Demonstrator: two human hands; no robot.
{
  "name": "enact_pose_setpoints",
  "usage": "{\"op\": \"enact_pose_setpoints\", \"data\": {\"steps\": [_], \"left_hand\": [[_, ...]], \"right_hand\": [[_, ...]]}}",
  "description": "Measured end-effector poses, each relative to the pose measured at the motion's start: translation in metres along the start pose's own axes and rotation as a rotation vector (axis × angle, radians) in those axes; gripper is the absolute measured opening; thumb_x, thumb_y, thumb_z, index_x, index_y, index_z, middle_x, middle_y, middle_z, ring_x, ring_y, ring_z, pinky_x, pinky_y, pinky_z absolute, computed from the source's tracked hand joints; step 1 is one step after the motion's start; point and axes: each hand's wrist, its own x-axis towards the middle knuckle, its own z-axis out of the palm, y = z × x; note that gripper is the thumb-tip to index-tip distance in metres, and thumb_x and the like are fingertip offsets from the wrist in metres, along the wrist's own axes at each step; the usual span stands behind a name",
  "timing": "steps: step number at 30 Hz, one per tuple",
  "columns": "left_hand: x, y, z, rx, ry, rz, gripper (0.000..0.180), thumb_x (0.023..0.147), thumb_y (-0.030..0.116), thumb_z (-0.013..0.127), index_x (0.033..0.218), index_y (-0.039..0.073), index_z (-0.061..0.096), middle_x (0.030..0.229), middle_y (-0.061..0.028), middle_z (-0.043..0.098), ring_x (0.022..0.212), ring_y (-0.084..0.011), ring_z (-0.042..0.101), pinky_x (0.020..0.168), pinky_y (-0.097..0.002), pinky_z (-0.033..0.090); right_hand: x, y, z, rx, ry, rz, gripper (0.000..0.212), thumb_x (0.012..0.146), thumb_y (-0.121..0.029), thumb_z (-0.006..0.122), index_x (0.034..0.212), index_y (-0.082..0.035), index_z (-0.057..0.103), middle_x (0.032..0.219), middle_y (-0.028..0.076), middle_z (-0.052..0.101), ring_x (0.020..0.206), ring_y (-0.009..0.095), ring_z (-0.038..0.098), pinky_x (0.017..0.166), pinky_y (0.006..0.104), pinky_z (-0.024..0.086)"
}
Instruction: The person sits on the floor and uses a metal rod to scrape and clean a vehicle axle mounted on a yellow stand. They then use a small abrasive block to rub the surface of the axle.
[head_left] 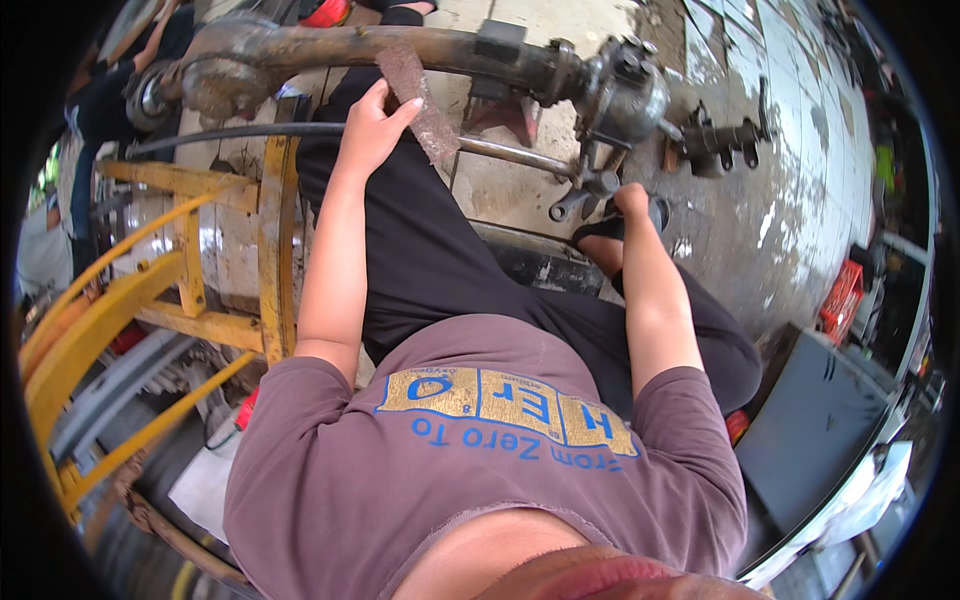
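Observation:
My left hand [370, 132] pinches a worn, brown strip of sandpaper [418, 100] between thumb and fingers. The strip hangs across the front of a greasy metal vehicle axle [350, 46] and over the thin steel rod [515, 156] that runs alongside it. My right hand [631, 199] is closed beside the rod's right-hand joint [602, 184], near a metal arm with a ring-shaped end [566, 208]. What its fingers grip is hidden. Above that hand is the axle's bulky, dark end knuckle [625, 90].
A yellow metal frame [278, 250] stands close on my left. Another person [100, 100] is at the far left. At right are a red plastic crate [841, 300] and a grey panel [805, 430]. A cylindrical metal part [722, 142] sits past the knuckle above worn floor tiles [790, 200].

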Motion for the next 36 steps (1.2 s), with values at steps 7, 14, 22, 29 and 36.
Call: {"op": "enact_pose_setpoints", "data": {"steps": [7, 14, 22, 29, 36], "left_hand": [[-0.001, -0.011, 0.012, 0.186, 0.182, 0.123, 0.033, 0.106, 0.028, 0.076, 0.121, 0.000, 0.067, 0.103, -0.0189, 0.082, 0.098, -0.0372, 0.081, 0.088, -0.0416, 0.059], [0.002, -0.016, 0.003, -0.029, 0.164, 0.062, 0.034, 0.106, 0.027, 0.075, 0.125, -0.001, 0.069, 0.104, -0.0195, 0.082, 0.099, -0.0359, 0.081, 0.089, -0.0410, 0.059], [0.011, -0.002, 0.026, 0.328, 0.154, 0.114, 0.031, 0.102, 0.034, 0.076, 0.111, 0.005, 0.068, 0.096, -0.0178, 0.080, 0.095, -0.0428, 0.078, 0.080, -0.0506, 0.060], [-0.005, -0.012, 0.015, 0.321, 0.169, 0.105, 0.030, 0.103, 0.036, 0.074, 0.113, 0.008, 0.071, 0.097, -0.0180, 0.080, 0.096, -0.0425, 0.078, 0.080, -0.0516, 0.060], [0.002, -0.010, 0.014, 0.086, 0.239, 0.154, 0.035, 0.107, 0.029, 0.073, 0.125, -0.001, 0.072, 0.105, -0.0224, 0.081, 0.102, -0.0405, 0.080, 0.089, -0.0431, 0.060]], "right_hand": [[-0.021, -0.076, 0.043, 0.359, -0.508, 0.124, 0.044, 0.101, -0.031, 0.071, 0.125, 0.004, 0.080, 0.124, 0.022, 0.082, 0.107, 0.036, 0.081, 0.093, 0.0503, 0.066], [-0.039, -0.075, 0.029, 0.682, -0.648, 0.221, 0.041, 0.100, -0.025, 0.071, 0.130, 0.002, 0.076, 0.125, 0.018, 0.081, 0.095, 0.032, 0.080, 0.086, 0.0467, 0.067], [-0.046, -0.007, -0.116, 0.585, -0.744, 0.224, 0.041, 0.098, -0.018, 0.072, 0.136, -0.001, 0.071, 0.126, 0.012, 0.078, 0.076, 0.027, 0.077, 0.074, 0.0405, 0.068], [-0.191, -0.066, -0.275, -0.651, -0.562, -0.139, 0.054, 0.085, -0.007, 0.069, 0.139, -0.008, 0.065, 0.099, 0.021, 0.079, 0.074, 0.031, 0.076, 0.066, 0.0466, 0.060], [-0.375, -0.059, -0.316, -0.299, 0.069, -0.289, 0.056, 0.103, -0.014, 0.071, 0.159, -0.016, 0.066, 0.125, 0.027, 0.079, 0.113, 0.039, 0.077, 0.102, 0.0450, 0.057]]}}
